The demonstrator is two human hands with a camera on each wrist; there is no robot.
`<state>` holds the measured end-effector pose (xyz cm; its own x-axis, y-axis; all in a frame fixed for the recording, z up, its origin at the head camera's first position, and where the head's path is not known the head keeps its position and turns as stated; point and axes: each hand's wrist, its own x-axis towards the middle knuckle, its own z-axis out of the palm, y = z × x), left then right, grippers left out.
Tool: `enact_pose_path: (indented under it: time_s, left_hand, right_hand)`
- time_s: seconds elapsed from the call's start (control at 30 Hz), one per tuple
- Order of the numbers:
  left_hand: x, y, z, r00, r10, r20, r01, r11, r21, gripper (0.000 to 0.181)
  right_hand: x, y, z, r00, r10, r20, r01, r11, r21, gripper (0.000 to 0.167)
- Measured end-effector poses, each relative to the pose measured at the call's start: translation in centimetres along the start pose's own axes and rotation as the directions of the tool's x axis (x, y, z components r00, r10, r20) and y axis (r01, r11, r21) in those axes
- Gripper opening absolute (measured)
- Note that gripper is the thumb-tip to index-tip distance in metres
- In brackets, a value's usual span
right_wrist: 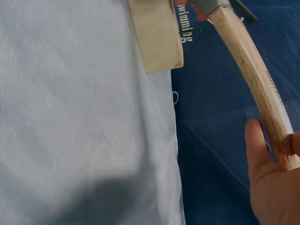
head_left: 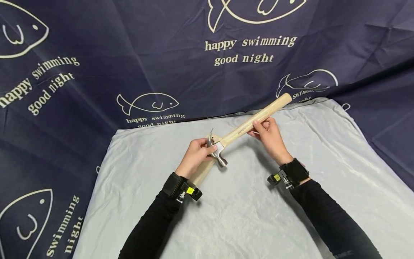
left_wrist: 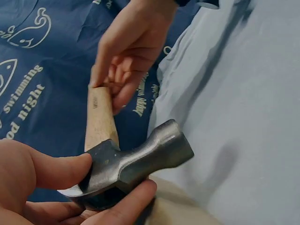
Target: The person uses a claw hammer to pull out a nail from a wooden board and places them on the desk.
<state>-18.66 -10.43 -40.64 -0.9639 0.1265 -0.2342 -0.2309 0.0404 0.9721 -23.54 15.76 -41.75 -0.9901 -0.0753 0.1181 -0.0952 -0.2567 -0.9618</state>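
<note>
A claw hammer (head_left: 240, 132) with a pale wooden handle and a shiny metal head is held slantwise above the covered table. My left hand (head_left: 195, 154) pinches the hammer head (left_wrist: 136, 164) between thumb and fingers. Farther up, my right hand (head_left: 271, 138) grips the handle (right_wrist: 253, 65), whose end sticks out past the fingers. Below the hammer head lies a pale wooden board (right_wrist: 157, 37), partly covered by my left hand and wrist in the head view. A small dark nail-like piece (head_left: 212, 139) shows by the board's far end, close to the claw.
A light grey cloth (head_left: 252, 208) with wrinkles covers the table. Behind and at both sides hangs a dark blue curtain (head_left: 155, 64) printed with white fish and words. Each wrist carries a black strap with a small camera mount (head_left: 284, 178).
</note>
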Motion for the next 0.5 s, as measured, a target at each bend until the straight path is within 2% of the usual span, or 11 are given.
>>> enact_pose_path:
  time_s: [0.27,0.5]
  left_hand:
    - [0.02,-0.35,0.69,0.999,-0.022,0.031,0.021,0.999,0.034,0.013]
    - [0.07,0.24,0.75,0.998,-0.011,0.061,0.009,0.999,0.039,0.014]
  right_hand:
    - [0.01,-0.17,0.06,0.998,0.015,-0.062,-0.005,0.988,0.154,0.022]
    - [-0.25,-0.34,-0.08,0.995,-0.059,-0.08,0.076,0.971,0.225,0.022]
